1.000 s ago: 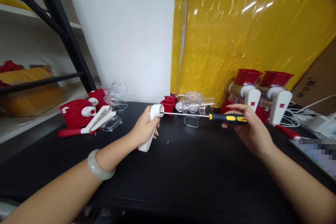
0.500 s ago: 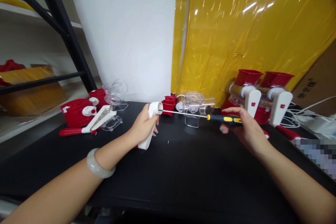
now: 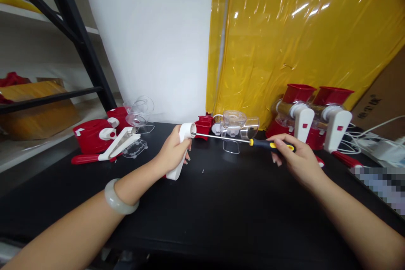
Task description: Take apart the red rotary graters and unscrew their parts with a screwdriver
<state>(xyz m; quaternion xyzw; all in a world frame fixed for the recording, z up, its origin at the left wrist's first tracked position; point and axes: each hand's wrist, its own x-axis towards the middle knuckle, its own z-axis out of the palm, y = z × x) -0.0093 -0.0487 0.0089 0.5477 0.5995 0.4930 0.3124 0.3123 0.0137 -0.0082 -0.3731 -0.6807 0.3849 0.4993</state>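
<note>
the left hand (image 3: 172, 151) is closed around a white crank arm (image 3: 186, 130), holding it tilted above the counter (image 3: 240, 215), its round hollow end uppermost and facing right. a bit of red shows at its lower end. the right hand (image 3: 295, 157) has its fingers and thumb wrapped around the black and yellow handle of a screwdriver (image 3: 255, 142). the metal shaft runs nearly level between the hands, and its tip is inside the hollow end of the crank arm; what it meets in there is too small to tell. a pale bangle (image 3: 120, 198) circles the left wrist.

a tiny pale piece (image 3: 203, 171) lies on the counter, to the right of the crank arm. behind the shaft sit a red hopper (image 3: 203, 127) and a clear plastic housing (image 3: 234, 122), side by side. over on the left, a second crank (image 3: 117, 147) with a red handle rests by a red base (image 3: 90, 137). beyond the right hand stand two red and white grinders (image 3: 336, 97), near some white cables (image 3: 354, 139).
</note>
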